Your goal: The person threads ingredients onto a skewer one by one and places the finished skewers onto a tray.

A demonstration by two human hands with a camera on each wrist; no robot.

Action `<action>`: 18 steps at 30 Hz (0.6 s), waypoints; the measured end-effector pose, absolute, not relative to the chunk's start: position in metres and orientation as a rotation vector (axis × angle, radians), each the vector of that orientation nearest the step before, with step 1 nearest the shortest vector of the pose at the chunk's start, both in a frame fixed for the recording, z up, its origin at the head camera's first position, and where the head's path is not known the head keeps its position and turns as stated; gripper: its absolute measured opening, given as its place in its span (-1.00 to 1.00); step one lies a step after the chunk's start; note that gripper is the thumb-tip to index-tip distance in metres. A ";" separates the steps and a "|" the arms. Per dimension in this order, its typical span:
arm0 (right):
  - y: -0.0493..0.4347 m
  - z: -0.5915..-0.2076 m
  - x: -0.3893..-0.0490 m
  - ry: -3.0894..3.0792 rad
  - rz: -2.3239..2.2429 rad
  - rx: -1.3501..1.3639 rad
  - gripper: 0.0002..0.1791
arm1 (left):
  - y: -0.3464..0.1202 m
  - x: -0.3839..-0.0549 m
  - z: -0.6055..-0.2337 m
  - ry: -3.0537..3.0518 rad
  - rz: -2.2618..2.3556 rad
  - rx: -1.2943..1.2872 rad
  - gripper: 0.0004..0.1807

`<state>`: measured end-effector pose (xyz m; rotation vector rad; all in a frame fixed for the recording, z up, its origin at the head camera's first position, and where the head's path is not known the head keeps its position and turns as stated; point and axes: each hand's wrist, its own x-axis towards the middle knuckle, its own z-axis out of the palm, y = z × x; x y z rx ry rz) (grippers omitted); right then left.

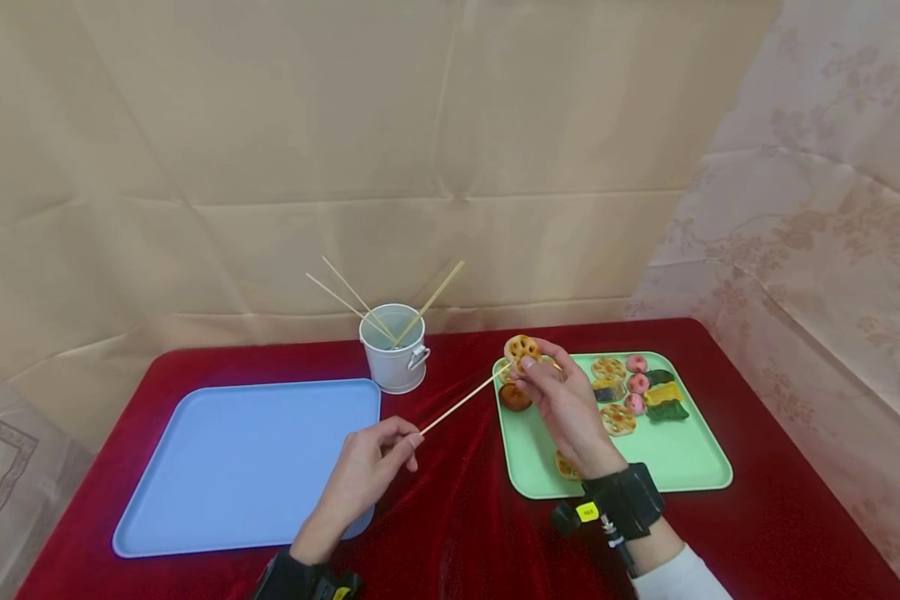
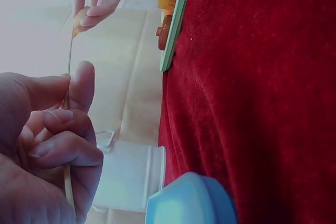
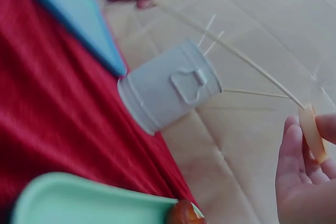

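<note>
Skewer (image 1: 457,406), pinched in the left hand (image 1: 367,468), runs lengthwise rightward and away, I see, to the lotus slice (image 1: 520,348) the right hand (image 1: 567,406) pinches near the green tray (image 1: 528,458).

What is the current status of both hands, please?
Left hand gripping skewer. Right hand holding lotus-root slice. Skewer tip at slice. Nothing visible in the way.

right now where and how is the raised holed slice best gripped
Probably pinch the holed slice across its faces near the edge, from the right, as the right hand does: it's a thin disc, and the skewer reaches it from the left.
</note>
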<state>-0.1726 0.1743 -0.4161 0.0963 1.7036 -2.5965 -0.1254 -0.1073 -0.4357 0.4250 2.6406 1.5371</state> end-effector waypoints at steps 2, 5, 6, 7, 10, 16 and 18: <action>0.173 -0.417 -0.172 1.821 -2.554 0.078 -0.57 | -0.106 -0.125 -0.436 2.631 1.557 0.422 -0.91; 0.171 -0.417 -0.173 2.017 -2.461 0.067 -0.54 | -0.102 -0.125 -0.436 2.602 1.607 0.416 -0.90; 0.170 -0.417 -0.173 2.069 -2.430 0.069 -0.53 | -0.100 -0.125 -0.436 2.592 1.625 0.413 -0.89; 0.169 -0.417 -0.173 2.111 -2.400 0.077 -0.52 | -0.098 -0.125 -0.437 2.576 1.650 0.407 -0.88; 0.166 -0.415 -0.172 2.194 -2.312 0.101 -0.50 | -0.093 -0.125 -0.437 2.526 1.727 0.372 -0.87; 0.155 -0.415 -0.170 2.164 -2.279 0.150 -0.55 | -0.083 -0.124 -0.438 2.377 1.898 0.243 -0.87; 0.151 -0.416 -0.170 2.113 -2.323 0.147 -0.60 | -0.079 -0.125 -0.438 2.326 1.947 0.203 -0.86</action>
